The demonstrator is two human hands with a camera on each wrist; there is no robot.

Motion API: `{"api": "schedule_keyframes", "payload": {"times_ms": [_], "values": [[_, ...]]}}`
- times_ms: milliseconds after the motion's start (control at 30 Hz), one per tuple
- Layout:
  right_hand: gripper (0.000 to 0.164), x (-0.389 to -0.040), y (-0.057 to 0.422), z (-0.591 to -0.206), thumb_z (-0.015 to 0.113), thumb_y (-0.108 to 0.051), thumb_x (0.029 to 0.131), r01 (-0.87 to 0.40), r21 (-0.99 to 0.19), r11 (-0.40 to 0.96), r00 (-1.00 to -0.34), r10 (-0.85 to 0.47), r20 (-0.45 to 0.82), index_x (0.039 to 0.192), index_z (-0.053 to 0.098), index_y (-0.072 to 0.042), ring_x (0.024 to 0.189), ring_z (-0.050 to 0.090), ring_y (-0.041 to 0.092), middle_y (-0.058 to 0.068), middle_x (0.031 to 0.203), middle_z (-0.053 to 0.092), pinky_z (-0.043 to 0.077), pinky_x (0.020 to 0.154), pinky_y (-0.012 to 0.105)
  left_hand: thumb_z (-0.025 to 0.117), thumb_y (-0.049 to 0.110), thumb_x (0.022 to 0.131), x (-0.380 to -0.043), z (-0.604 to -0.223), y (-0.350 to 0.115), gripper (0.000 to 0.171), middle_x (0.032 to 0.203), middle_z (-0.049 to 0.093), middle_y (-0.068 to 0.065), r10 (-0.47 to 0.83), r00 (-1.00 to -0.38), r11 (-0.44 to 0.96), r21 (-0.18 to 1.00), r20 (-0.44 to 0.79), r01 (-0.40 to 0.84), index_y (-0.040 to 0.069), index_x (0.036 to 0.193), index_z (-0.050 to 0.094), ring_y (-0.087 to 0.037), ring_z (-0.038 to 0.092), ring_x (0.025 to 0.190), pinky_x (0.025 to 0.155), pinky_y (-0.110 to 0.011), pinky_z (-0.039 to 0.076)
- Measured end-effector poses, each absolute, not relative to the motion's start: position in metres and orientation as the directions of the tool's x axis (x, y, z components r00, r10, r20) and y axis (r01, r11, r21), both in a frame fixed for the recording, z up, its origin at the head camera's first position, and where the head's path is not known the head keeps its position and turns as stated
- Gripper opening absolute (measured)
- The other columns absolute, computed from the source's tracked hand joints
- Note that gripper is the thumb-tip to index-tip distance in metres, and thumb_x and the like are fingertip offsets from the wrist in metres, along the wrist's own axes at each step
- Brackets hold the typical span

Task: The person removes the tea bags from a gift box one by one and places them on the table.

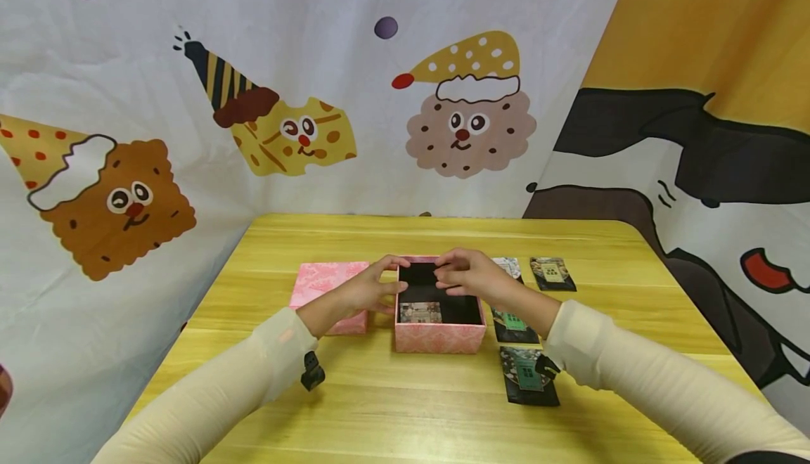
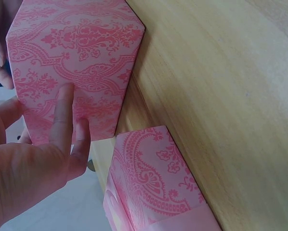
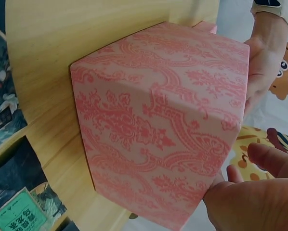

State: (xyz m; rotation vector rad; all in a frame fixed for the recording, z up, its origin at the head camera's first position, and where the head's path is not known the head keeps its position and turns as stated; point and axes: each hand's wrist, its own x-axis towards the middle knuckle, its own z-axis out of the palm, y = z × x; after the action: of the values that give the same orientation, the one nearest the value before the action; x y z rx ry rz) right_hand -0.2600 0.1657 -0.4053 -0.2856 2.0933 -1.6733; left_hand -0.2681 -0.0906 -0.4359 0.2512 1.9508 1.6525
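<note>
A pink patterned box (image 1: 439, 338) with a black inside stands uncovered on the table. A flat floral-printed packet (image 1: 420, 313) lies in its near left corner. My left hand (image 1: 373, 287) holds the box's left wall, thumb over the rim and fingers spread on the outside; the left wrist view shows those fingertips (image 2: 65, 91) on the pink paper. Over the far right part of the box is my right hand (image 1: 465, 274), fingers bent loosely above the opening, with nothing seen between them. The right wrist view shows its thumb and fingers beyond the box rim.
Left of the box sits a matching pink patterned piece (image 1: 325, 278) with a ribbon (image 2: 192, 219). On the right lie several tea packets, among them a dark one (image 1: 530, 379), a green-labelled one (image 1: 514, 327) and a small one (image 1: 552, 274). A cartoon-printed curtain (image 1: 380, 126) hangs behind the table.
</note>
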Motion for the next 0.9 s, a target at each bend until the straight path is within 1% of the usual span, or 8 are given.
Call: {"api": "schedule_keyframes", "payload": {"times_ms": [100, 200, 300, 433, 567, 633, 733, 900], "values": [[0.035, -0.26, 0.162, -0.408, 0.062, -0.007, 0.103, 0.114, -0.964, 0.242, -0.876, -0.434, -0.212, 0.137, 0.054, 0.002, 0.125, 0.061, 0.045, 0.022, 0.13, 0.062, 0.053, 0.102, 0.05, 0.056, 0.012, 0.107, -0.268, -0.435, -0.09, 0.044, 0.164, 0.017, -0.017, 0.487, -0.822, 0.224, 0.952, -0.296, -0.21, 0.012, 0.148, 0.04, -0.051, 0.051, 0.131, 0.096, -0.063, 0.053], [0.036, -0.259, 0.158, -0.411, 0.063, -0.006, 0.103, 0.118, -0.965, 0.235, -0.872, -0.44, -0.214, 0.137, 0.054, 0.002, 0.124, 0.062, 0.044, 0.022, 0.13, 0.063, 0.05, 0.105, 0.055, 0.055, 0.01, 0.108, -0.268, -0.435, -0.09, 0.045, 0.164, 0.017, -0.018, 0.49, -0.821, 0.222, 0.953, -0.293, -0.207, 0.01, 0.149, 0.039, -0.051, 0.052, 0.129, 0.094, -0.06, 0.055], [0.035, -0.259, 0.153, -0.415, 0.064, -0.006, 0.102, 0.106, -0.964, 0.243, -0.87, -0.447, -0.209, 0.136, 0.055, 0.003, 0.12, 0.065, 0.041, 0.026, 0.13, 0.062, 0.048, 0.106, 0.058, 0.055, 0.01, 0.108, -0.267, -0.434, -0.09, 0.046, 0.163, 0.017, -0.018, 0.493, -0.821, 0.224, 0.954, -0.289, -0.201, 0.009, 0.15, 0.038, -0.051, 0.052, 0.129, 0.091, -0.057, 0.057], [0.036, -0.259, 0.147, -0.419, 0.064, -0.006, 0.102, 0.088, -0.963, 0.255, -0.868, -0.454, -0.199, 0.135, 0.056, 0.004, 0.116, 0.067, 0.037, 0.031, 0.132, 0.059, 0.048, 0.106, 0.057, 0.055, 0.01, 0.107, -0.267, -0.433, -0.09, 0.044, 0.163, 0.018, -0.017, 0.488, -0.823, 0.231, 0.953, -0.289, -0.197, 0.01, 0.149, 0.039, -0.05, 0.052, 0.129, 0.091, -0.058, 0.057], [0.036, -0.259, 0.142, -0.424, 0.064, -0.006, 0.102, 0.051, -0.959, 0.28, -0.871, -0.458, -0.18, 0.135, 0.057, 0.006, 0.114, 0.066, 0.031, 0.031, 0.134, 0.058, 0.049, 0.105, 0.057, 0.055, 0.011, 0.108, -0.267, -0.433, -0.09, 0.043, 0.163, 0.018, -0.017, 0.482, -0.826, 0.236, 0.951, -0.291, -0.198, 0.011, 0.148, 0.041, -0.05, 0.049, 0.132, 0.092, -0.059, 0.056], [0.035, -0.259, 0.139, -0.428, 0.065, -0.007, 0.101, 0.015, -0.95, 0.312, -0.873, -0.458, -0.164, 0.133, 0.058, 0.005, 0.114, 0.064, 0.028, 0.028, 0.133, 0.059, 0.05, 0.104, 0.056, 0.055, 0.011, 0.108, -0.267, -0.433, -0.091, 0.043, 0.165, 0.016, -0.017, 0.478, -0.827, 0.241, 0.95, -0.295, -0.199, 0.012, 0.149, 0.041, -0.05, 0.049, 0.133, 0.092, -0.059, 0.056], [0.032, -0.259, 0.133, -0.434, 0.068, -0.009, 0.099, -0.049, -0.92, 0.389, -0.879, -0.453, -0.145, 0.129, 0.063, 0.002, 0.114, 0.065, 0.027, 0.023, 0.13, 0.064, 0.053, 0.101, 0.052, 0.056, 0.012, 0.107, -0.267, -0.433, -0.091, 0.043, 0.166, 0.016, -0.015, 0.471, -0.829, 0.248, 0.947, -0.301, -0.203, 0.014, 0.148, 0.042, -0.048, 0.05, 0.133, 0.092, -0.059, 0.057], [0.031, -0.259, 0.126, -0.441, 0.073, -0.01, 0.095, -0.143, -0.83, 0.538, -0.881, -0.451, -0.14, 0.124, 0.068, -0.002, 0.119, 0.063, 0.032, 0.016, 0.128, 0.068, 0.053, 0.1, 0.05, 0.057, 0.012, 0.107, -0.267, -0.433, -0.09, 0.042, 0.165, 0.018, -0.016, 0.468, -0.832, 0.255, 0.947, -0.297, -0.195, 0.016, 0.147, 0.044, -0.046, 0.052, 0.13, 0.091, -0.058, 0.057]]}}
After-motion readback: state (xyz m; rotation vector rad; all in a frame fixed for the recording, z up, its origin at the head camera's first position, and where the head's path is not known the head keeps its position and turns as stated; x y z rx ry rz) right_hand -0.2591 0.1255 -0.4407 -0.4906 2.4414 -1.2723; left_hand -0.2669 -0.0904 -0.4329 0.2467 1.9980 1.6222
